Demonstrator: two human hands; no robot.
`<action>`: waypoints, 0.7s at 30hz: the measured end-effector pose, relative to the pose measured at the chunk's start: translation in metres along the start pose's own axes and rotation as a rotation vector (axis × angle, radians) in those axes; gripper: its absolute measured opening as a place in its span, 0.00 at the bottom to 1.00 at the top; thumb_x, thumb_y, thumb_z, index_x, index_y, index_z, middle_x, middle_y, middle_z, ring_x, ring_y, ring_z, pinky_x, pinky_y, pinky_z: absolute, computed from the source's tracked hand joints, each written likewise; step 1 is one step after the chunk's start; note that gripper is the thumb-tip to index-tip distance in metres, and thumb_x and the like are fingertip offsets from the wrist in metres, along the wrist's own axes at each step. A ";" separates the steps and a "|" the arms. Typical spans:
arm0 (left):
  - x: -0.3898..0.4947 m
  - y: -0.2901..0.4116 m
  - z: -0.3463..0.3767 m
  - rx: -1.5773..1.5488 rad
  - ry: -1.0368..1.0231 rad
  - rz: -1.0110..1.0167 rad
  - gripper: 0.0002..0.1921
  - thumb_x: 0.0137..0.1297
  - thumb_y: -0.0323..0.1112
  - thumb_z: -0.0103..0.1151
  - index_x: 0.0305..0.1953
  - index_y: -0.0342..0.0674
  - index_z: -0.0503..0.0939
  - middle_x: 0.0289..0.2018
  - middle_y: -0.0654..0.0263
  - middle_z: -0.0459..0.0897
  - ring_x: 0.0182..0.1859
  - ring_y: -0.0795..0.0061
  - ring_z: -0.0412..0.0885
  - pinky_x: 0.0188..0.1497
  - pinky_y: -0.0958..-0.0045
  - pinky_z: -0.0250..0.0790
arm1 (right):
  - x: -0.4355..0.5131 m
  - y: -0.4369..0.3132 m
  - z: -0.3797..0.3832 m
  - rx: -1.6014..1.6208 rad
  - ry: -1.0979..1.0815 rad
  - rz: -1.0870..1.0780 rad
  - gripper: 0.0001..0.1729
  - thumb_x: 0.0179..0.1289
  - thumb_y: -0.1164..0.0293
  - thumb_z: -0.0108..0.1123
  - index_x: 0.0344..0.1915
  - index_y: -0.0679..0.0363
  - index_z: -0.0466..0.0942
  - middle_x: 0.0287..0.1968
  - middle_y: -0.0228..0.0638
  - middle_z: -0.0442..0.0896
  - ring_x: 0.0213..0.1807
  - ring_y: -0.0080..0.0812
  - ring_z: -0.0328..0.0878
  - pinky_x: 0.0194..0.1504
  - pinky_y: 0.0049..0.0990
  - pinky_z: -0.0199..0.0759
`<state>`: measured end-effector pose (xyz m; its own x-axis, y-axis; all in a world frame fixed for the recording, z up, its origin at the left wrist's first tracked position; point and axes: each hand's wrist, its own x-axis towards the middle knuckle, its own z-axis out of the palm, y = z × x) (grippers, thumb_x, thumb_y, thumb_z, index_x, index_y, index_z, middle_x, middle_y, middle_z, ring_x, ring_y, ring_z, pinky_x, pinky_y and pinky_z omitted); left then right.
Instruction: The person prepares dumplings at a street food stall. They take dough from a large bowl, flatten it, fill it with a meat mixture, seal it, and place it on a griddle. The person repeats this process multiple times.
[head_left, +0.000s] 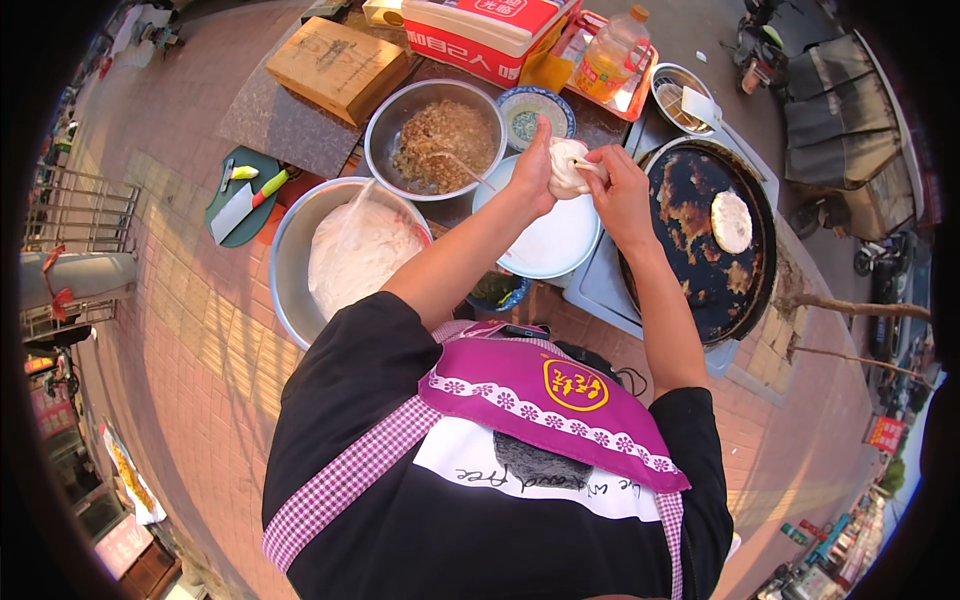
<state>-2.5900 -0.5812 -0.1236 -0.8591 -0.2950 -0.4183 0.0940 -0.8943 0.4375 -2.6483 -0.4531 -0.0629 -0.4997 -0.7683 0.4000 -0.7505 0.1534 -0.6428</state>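
Note:
My left hand (534, 169) cradles a ball of pale dough (566, 169) above a round pan or basin with a white inside (547, 240). Pinched between the fingers of my right hand (616, 184) is a gathered edge of the same dough. A metal bowl of brownish minced filling (446, 146) with a thin stick or handle in it stands left of my hands. Nearer to me on the left, a big metal basin (289, 277) holds a mass of dough (360, 247) partly under clear plastic. On the right, one flat round dough cake (731, 223) lies in a dark, oily griddle pan (675, 262).
A cleaver (234, 213) lies on a green board (259, 217) at the left. Behind stand a wooden box (337, 64), a red-and-white carton (465, 52), an oil bottle (611, 56) on a tray, and a patterned bowl (536, 116). A spatula (701, 109) rests over a metal bowl (664, 75).

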 end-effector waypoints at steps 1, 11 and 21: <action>-0.002 0.001 0.002 0.040 -0.001 -0.022 0.36 0.72 0.69 0.36 0.46 0.37 0.76 0.42 0.59 0.84 0.45 0.65 0.84 0.48 0.62 0.78 | 0.001 -0.001 -0.001 0.025 0.022 -0.019 0.11 0.58 0.79 0.67 0.41 0.65 0.76 0.33 0.37 0.77 0.29 0.29 0.75 0.32 0.23 0.68; -0.009 0.006 0.007 0.341 -0.153 -0.015 0.25 0.76 0.58 0.45 0.47 0.39 0.77 0.41 0.62 0.85 0.39 0.73 0.85 0.41 0.71 0.78 | 0.000 0.015 -0.008 0.513 -0.168 0.578 0.06 0.62 0.77 0.64 0.39 0.63 0.78 0.36 0.35 0.84 0.34 0.25 0.80 0.35 0.24 0.73; 0.006 -0.028 -0.019 0.330 -0.016 -0.119 0.21 0.76 0.52 0.49 0.48 0.37 0.78 0.42 0.60 0.85 0.42 0.69 0.85 0.44 0.69 0.78 | -0.028 0.053 0.022 0.651 -0.060 0.647 0.10 0.68 0.69 0.61 0.41 0.64 0.81 0.33 0.30 0.84 0.30 0.18 0.76 0.31 0.20 0.71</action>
<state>-2.5884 -0.5638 -0.1535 -0.8623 -0.1873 -0.4705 -0.1727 -0.7646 0.6209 -2.6643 -0.4376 -0.1223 -0.7005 -0.6883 -0.1886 0.0682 0.1986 -0.9777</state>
